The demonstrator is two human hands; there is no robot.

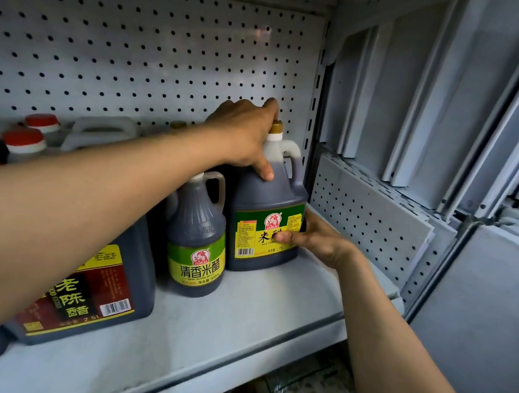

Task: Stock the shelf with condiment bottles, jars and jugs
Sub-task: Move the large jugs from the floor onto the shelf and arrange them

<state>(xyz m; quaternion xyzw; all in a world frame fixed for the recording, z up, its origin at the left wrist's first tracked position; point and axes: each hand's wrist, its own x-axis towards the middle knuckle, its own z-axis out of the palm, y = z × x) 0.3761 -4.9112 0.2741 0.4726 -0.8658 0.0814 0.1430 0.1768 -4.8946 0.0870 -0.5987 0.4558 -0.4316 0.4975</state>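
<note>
A dark rice-vinegar jug [264, 197] with a gold cap and a green-yellow label stands upright at the back right of the grey shelf [239, 316]. My left hand [245, 134] grips its neck and shoulder from above. My right hand [314, 237] clasps its lower right side, thumb on the label. A smaller dark jug [197, 238] with a green-yellow label stands just left of it. A large dark jug [98, 285] with a red-black label sits at the front left, partly hidden by my left forearm.
Red-capped bottles [27, 136] and a pale jug handle [102, 130] stand at the back left. A pegboard [139, 49] backs the shelf. Loose grey shelf panels [372, 208] lean on the right. The shelf's front right is bare.
</note>
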